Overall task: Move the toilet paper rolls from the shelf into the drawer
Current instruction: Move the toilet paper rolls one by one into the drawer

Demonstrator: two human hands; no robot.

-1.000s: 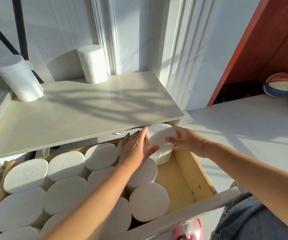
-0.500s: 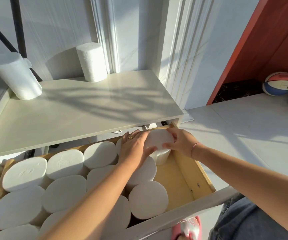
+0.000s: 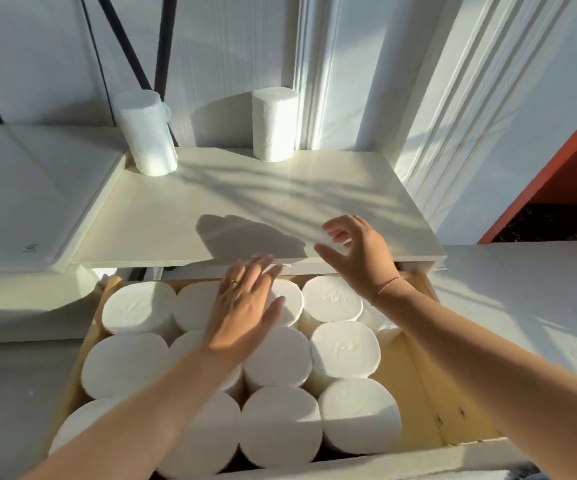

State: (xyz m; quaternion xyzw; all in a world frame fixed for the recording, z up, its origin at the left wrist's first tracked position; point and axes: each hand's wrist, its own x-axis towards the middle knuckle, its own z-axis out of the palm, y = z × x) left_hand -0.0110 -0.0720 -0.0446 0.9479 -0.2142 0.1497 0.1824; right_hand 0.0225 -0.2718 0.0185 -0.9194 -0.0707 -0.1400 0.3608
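Observation:
Two white toilet paper rolls stand upright at the back of the cream shelf point(image 3: 280, 216): a wrapped roll point(image 3: 146, 133) at the left and a bare roll point(image 3: 274, 124) near the wall trim. Below the shelf the wooden drawer point(image 3: 415, 386) is pulled out and packed with several upright rolls, one of them point(image 3: 332, 298) at the back right. My left hand point(image 3: 243, 310) lies flat with straight fingers on a back-row roll. My right hand point(image 3: 361, 256) hovers above the drawer's back right corner, fingers loosely spread, holding nothing.
A white moulded wall and door trim point(image 3: 315, 81) rise behind the shelf. Dark metal bars point(image 3: 124, 46) cross the upper left. A lower white surface point(image 3: 30, 199) lies left of the shelf. An orange-red panel point(image 3: 557, 161) stands at the right above white floor point(image 3: 522, 299).
Both hands set the roll they held into the drawer's back right and let go. My right hand has lifted off it; my left hand now lies flat on the rolls. The camera view shifted.

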